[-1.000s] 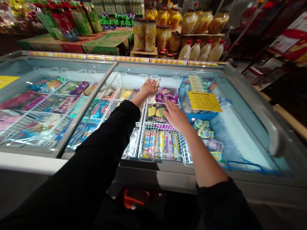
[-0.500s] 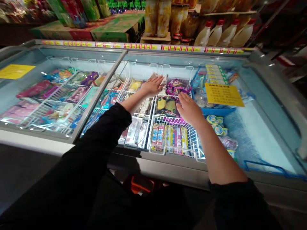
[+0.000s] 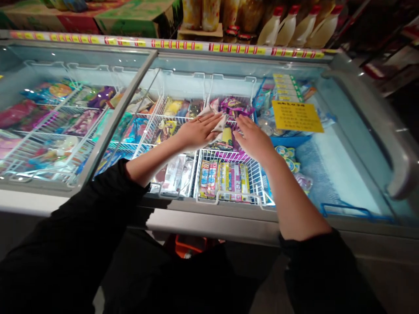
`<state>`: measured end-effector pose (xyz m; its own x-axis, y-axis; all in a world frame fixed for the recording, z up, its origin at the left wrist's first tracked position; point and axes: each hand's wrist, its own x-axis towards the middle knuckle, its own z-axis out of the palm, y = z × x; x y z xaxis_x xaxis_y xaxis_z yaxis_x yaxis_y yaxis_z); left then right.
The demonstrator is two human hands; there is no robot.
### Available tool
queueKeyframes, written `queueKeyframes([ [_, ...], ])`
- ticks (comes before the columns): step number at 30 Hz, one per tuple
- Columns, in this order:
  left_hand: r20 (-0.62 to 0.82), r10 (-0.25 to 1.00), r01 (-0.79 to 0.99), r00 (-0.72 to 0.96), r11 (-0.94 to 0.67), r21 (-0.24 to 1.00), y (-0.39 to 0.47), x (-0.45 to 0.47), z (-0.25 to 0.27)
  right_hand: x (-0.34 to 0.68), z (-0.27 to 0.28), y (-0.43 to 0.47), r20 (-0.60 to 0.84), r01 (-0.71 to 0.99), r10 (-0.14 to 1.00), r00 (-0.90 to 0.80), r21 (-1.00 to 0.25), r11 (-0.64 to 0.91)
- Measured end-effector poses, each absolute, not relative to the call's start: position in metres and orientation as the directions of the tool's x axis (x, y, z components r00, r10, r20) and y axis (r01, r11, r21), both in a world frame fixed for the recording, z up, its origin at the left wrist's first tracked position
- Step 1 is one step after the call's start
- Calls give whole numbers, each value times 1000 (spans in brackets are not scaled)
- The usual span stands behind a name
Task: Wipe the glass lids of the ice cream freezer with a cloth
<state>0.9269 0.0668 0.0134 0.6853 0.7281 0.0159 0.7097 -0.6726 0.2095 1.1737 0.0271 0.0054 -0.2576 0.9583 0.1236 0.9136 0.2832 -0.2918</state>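
Note:
My left hand [image 3: 200,131] lies palm down with fingers stretched over the freezer's glass lid [image 3: 322,161]. A pale pinkish cloth [image 3: 220,124] shows beneath and beyond its fingers, and a ring is on one finger. To its right, my right hand [image 3: 254,138] rests flat, apparently on the same glass, fingers extended and holding nothing. Under the glass, white wire baskets [image 3: 257,176] hold wrapped frozen treats. Purple packets [image 3: 236,106] lie just beyond the hands, and striped ice-pop packs [image 3: 233,179] are nearer me. My palms hide part of the middle baskets.
A yellow notice [image 3: 297,117] is on the glass at right, beside a grey handle [image 3: 401,170]. Along the far edge runs a strip of price labels [image 3: 176,45]. Behind stand jars [image 3: 211,15], white jugs with red caps [image 3: 270,28] and cardboard boxes [image 3: 131,19].
My left hand and the cloth have slid toward me across the glass. My right hand stays in nearly the same place. The view has shifted slightly.

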Motion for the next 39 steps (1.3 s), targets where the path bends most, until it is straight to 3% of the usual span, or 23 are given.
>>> queueKeyframes([
  [7, 46, 836, 803, 546, -539, 254, 107, 960, 12, 1179, 7, 32, 136, 907, 960, -246, -315, 278],
  [17, -70, 687, 684, 724, -701, 201, 26, 900, 15, 1179, 8, 32, 162, 896, 954, -253, -333, 294],
  [26, 135, 734, 704, 665, -677, 215, 76, 941, 2, 1175, 9, 33, 200, 868, 952, -231, -399, 294],
  [34, 41, 554, 543, 832, -826, 149, -15, 892, 15, 1181, 10, 28, 196, 870, 954, -227, -400, 289],
  [39, 50, 650, 637, 758, -755, 156, 11, 866, 12, 1179, 8, 32, 170, 886, 959, -226, -373, 275],
])
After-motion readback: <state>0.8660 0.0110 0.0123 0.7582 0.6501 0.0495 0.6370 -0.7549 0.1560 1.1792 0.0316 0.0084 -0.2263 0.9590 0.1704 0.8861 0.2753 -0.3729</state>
